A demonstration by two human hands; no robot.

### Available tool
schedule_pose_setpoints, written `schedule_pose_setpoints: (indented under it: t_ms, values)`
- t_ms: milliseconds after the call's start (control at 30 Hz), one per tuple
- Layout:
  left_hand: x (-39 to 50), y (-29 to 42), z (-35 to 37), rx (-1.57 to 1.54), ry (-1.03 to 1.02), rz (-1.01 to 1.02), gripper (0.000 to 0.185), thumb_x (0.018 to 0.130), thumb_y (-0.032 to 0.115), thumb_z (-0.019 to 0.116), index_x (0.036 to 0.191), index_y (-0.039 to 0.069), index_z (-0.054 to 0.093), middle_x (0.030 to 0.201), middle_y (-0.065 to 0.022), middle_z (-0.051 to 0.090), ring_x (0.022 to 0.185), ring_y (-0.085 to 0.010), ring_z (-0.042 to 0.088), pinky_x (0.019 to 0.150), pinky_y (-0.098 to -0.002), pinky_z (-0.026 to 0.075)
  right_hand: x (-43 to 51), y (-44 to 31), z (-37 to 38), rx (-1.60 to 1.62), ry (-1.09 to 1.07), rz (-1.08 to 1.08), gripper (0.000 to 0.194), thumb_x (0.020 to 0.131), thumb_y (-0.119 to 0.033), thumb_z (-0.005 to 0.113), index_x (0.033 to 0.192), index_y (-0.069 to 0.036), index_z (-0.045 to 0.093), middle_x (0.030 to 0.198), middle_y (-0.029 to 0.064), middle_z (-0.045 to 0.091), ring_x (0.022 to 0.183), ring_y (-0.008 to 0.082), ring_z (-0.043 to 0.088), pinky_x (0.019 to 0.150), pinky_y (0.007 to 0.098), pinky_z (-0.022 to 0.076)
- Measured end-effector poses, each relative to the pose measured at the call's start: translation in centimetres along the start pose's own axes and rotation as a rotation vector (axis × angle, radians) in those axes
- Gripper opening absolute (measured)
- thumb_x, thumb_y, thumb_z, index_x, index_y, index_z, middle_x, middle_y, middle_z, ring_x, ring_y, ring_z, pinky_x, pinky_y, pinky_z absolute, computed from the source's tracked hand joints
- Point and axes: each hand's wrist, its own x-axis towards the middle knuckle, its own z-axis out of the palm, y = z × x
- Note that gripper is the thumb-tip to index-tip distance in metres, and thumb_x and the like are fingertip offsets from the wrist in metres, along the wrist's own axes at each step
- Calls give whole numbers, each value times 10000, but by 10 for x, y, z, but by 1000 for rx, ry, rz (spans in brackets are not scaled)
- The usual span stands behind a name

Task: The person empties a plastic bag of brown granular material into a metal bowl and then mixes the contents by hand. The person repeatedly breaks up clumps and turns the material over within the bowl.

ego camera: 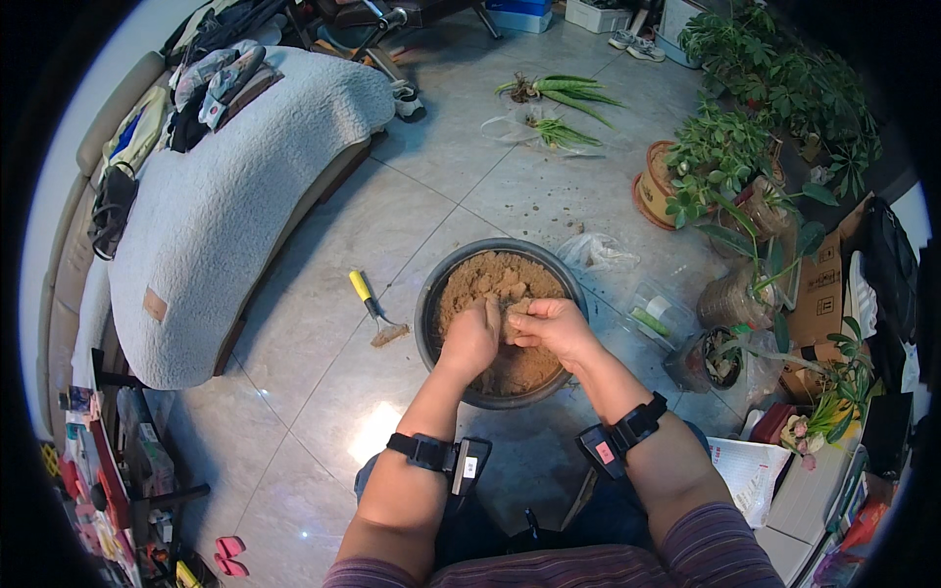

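Note:
A round black basin [430,351] of brown, sandy soil [478,279] stands on the floor before me. Both hands are over it, close together at its middle. My right hand [553,329] pinches a clump of soil [517,312] between thumb and fingers. My left hand [470,339] meets the same clump from the other side, its fingertips partly hidden. Left of the basin lies a small hand tool [365,292] with a yellow and black handle, its wide head caked with soil.
Uprooted aloe plants [570,90] lie on the tiles beyond the basin, smaller ones [562,134] on a plastic bag. A crumpled clear bag [599,252] and a clear plastic box [662,316] sit to the right, near potted plants [662,184]. A fleece-covered sofa [242,198] stands left.

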Motion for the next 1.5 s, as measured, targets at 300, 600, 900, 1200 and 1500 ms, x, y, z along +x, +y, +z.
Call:
schedule_pose_setpoints:
  t_ms: [300, 600, 900, 1200, 1500]
  values:
    - [-1, -8, -3, 110, 88, 134, 454, 951, 387, 554, 1077, -43, 628, 901, -221, 675, 855, -369, 653, 757, -395, 494, 0, -12, -9, -112, 63, 49, 179, 881, -130, 677, 954, 34, 673, 827, 67, 676, 670, 136, 655, 590, 222, 515]
    - [0, -7, -14, -457, -410, -171, 365, 866, 220, 712, 1095, -50, 625, 895, -37, 648, 743, -130, 577, 690, -293, 494, 5, -4, -14, -55, -28, -102, 298, 858, -102, 698, 1118, 23, 624, 922, 48, 670, 724, 79, 582, 651, 216, 481]
    - [3, -15, -10, -515, -367, -50, 337, 832, 90, 719, 1133, -34, 629, 1022, -55, 675, 913, -128, 612, 846, -269, 475, 5, -9, -14, -149, -105, -95, 263, 859, -85, 698, 1079, 49, 643, 930, 49, 684, 736, 82, 599, 655, 218, 486]
    - [2, -5, -15, -337, -261, -92, 339, 781, 75, 767, 1089, -14, 657, 963, -44, 684, 857, -115, 609, 776, -265, 488, 11, 1, -9, -192, 20, -124, 179, 886, -168, 689, 939, 3, 679, 800, 31, 668, 641, 85, 576, 597, 232, 480]
    - [4, -12, -15, -890, -332, -236, 412, 819, 47, 728, 1182, 18, 535, 996, -108, 675, 899, -183, 657, 764, -285, 528, 9, -5, -8, -221, 97, -51, 185, 869, -181, 706, 917, -13, 645, 780, 25, 661, 600, 92, 601, 508, 226, 457]
